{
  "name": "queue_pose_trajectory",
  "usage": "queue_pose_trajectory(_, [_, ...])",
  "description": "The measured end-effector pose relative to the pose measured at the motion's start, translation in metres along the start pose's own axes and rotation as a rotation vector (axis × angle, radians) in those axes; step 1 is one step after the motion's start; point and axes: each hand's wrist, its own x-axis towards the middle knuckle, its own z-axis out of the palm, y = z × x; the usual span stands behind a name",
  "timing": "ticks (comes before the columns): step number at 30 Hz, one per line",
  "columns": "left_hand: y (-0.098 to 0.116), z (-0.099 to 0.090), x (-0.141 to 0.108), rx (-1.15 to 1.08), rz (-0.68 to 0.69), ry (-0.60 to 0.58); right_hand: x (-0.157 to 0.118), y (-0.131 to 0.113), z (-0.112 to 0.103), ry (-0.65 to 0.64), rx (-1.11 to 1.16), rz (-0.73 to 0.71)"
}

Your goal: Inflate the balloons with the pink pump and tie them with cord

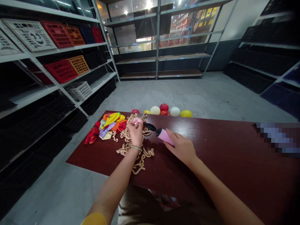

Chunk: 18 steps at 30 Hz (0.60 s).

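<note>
My right hand (pixel 181 145) is wrapped around the pink body of a balloon pump (pixel 166 137), whose black front part points left. At its tip, my left hand (pixel 136 132) pinches a small pale pink balloon (pixel 137 120); how far the balloon sits over the tip is hidden by the fingers. Beige curly pieces (pixel 140 162) lie scattered under and around my left wrist. To their left is a heap of limp balloons (pixel 112 120) in yellow, red, orange, purple and cream.
The dark red table (pixel 211 162) extends to the right, where a blurred patch (pixel 276 136) covers something. Several inflated balloons (pixel 164 107) rest beyond its far edge. Shelves with crates (pixel 62 70) stand at left; a metal rack (pixel 157 59) stands at the back.
</note>
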Motion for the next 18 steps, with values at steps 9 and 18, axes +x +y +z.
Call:
queue_pose_trajectory(9, [0.012, 0.010, -0.011, -0.323, -0.301, -0.148, -0.001, -0.002, 0.001, 0.029, 0.016, -0.006])
queue_pose_trajectory(18, [0.016, 0.007, -0.011, -0.472, -0.327, -0.259, -0.001, -0.010, 0.002, 0.018, 0.046, -0.008])
